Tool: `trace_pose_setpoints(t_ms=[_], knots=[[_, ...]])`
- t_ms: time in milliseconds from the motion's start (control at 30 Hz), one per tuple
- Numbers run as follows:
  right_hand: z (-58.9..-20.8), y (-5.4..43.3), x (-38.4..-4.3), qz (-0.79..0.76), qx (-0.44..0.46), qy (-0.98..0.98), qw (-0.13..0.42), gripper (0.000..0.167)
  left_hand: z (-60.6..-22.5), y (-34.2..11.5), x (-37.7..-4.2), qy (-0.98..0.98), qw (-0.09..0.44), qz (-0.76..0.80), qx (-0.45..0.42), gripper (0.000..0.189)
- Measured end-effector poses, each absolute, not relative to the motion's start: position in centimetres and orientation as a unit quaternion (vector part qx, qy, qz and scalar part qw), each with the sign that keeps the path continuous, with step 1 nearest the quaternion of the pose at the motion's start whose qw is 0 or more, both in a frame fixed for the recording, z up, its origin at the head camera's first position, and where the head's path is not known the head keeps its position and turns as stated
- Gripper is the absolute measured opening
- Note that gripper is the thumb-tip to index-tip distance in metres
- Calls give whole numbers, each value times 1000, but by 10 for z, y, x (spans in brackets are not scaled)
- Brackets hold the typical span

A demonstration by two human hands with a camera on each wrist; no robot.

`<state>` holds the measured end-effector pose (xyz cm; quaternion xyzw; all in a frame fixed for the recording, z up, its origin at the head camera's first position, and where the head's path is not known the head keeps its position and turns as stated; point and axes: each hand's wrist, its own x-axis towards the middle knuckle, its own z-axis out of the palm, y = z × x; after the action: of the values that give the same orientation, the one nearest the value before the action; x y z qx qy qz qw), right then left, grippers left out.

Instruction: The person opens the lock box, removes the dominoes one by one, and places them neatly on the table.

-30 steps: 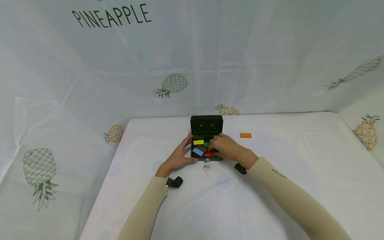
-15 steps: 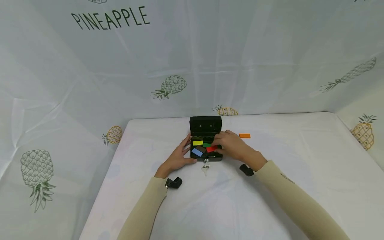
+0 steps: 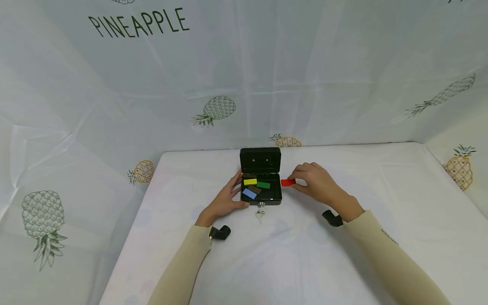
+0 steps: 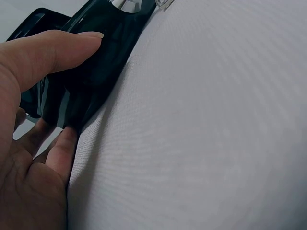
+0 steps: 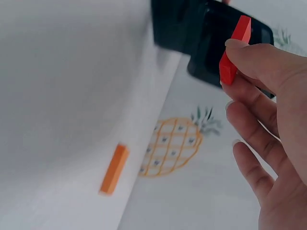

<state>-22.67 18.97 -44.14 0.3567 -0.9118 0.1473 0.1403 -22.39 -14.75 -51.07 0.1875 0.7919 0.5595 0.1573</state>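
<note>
In the head view a small black cash box (image 3: 277, 200) stands on the table with its lid (image 3: 260, 157) raised. My left hand (image 3: 223, 202) holds it at the left side, thumb at the front corner and fingers along the side. Inside lie a yellow block (image 3: 250, 182), a green block (image 3: 263, 185), a brown block (image 3: 254, 189) and a blue block (image 3: 249, 194). My right hand (image 3: 317, 182) pinches a red block (image 5: 233, 52) between thumb and index finger, just right of the box. The other fingers are spread apart in the right wrist view.
A keyring (image 3: 259, 215) with keys hangs from the lock at the box front. In the right wrist view an orange block (image 5: 114, 169) lies on the white tablecloth (image 3: 244, 262); my right hand hides it in the head view. A pineapple-print curtain (image 3: 335, 84) rises behind the table.
My right hand has lifted the red block from inside the box and moved it right, past the box's right side. My left hand stays at the box.
</note>
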Motion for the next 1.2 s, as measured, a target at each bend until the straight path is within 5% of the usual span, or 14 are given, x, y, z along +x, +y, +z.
trace_pose_setpoints(t_ms=[767, 1200], knots=[[-472, 249, -230, 151, 296, -930, 155, 25, -513, -148, -224, 802, 150, 548, 186, 115], [-474, 254, -244, 133, 282, -943, 118, 23, -511, -148, -224, 795, 151, 555, 193, 115]])
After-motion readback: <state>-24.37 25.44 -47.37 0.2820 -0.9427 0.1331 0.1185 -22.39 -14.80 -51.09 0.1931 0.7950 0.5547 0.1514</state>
